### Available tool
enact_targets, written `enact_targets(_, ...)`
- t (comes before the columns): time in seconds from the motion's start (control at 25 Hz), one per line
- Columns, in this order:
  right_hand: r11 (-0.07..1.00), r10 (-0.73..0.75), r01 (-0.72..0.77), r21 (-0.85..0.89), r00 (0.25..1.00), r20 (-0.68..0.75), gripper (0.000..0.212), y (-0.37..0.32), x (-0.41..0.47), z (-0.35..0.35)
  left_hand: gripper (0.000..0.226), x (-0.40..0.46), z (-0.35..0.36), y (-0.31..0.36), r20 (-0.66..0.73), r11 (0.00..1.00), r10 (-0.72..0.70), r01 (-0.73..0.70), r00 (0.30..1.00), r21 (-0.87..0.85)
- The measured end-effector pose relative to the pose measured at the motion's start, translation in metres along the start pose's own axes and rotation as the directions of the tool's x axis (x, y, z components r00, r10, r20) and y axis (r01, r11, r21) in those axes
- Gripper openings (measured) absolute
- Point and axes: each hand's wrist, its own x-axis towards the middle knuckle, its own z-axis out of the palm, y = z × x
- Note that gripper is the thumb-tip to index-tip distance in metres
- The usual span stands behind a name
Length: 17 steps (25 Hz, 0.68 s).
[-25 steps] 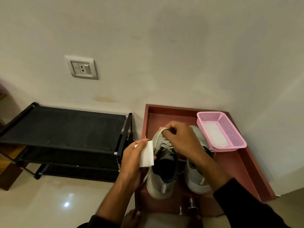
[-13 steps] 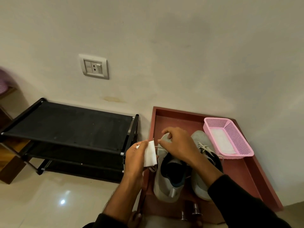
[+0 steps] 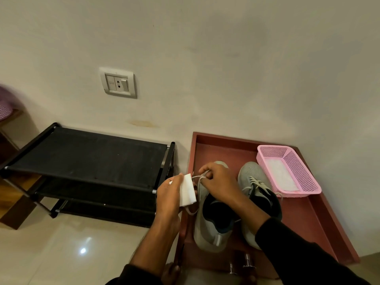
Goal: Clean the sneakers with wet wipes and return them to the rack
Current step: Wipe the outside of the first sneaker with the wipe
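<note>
Left hand [image 3: 167,197] pinching a folded wet wipe [image 3: 187,190], right hand [image 3: 219,183] pinching a lace [image 3: 197,177] of the left sneaker [image 3: 211,233], red tray [image 3: 304,219] beneath

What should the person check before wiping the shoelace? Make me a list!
1. Wipe in hand: ok. The left hand holds the white wipe.
2. Lace held: ok. The right hand pinches the lace of the near sneaker.
3. Lace running into the wipe: ok, it seems to.
4. Second sneaker out of the way: ok, it stands beside, on the red tray.
5. Rack free for the return: ok, the top shelf shows bare.
6. Wipe wet enough: cannot tell.
</note>
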Motion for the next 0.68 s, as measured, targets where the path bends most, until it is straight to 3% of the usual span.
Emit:
enact_targets(0.16, 0.987, 0.057, -0.063, 0.151, 0.997, 0.043, 0.011, 0.004, -0.003, -0.01, 0.009, -0.006, 0.004, 0.001, 0.037, 1.0, -0.027, 0.026, 0.999, 0.009)
enact_targets(0.28, 0.996, -0.033, 0.046, -0.079, 0.986, 0.164, 0.014, 0.005, -0.004, -0.012, 0.01, -0.004, 0.005, -0.003, 0.027, 0.998, -0.048, 0.047, 0.998, 0.047)
enact_targets(0.36, 0.952, -0.112, 0.155, -0.265, 0.979, 0.17, 0.014, 0.005, -0.005, -0.01, 0.012, -0.002, 0.002, -0.005, 0.012, 0.997, -0.042, 0.041, 0.999, 0.073)
enact_targets(0.44, 0.927, -0.162, 0.197, -0.318, 0.978, 0.134, 0.012, 0.007, -0.007, -0.008, 0.006, -0.003, 0.001, -0.005, 0.029, 0.992, -0.044, 0.04, 0.999, 0.117)
enact_targets(0.56, 0.987, -0.127, 0.128, -0.102, 0.992, 0.016, 0.005, 0.012, -0.005, -0.007, 0.011, -0.004, 0.0, -0.009, 0.132, 0.984, -0.112, 0.091, 0.985, 0.155)
enact_targets(0.68, 0.97, 0.032, -0.019, 0.242, 0.998, -0.052, 0.011, 0.016, -0.003, -0.009, 0.022, -0.004, 0.001, -0.014, 0.265, 0.974, -0.215, 0.186, 0.94, 0.132)
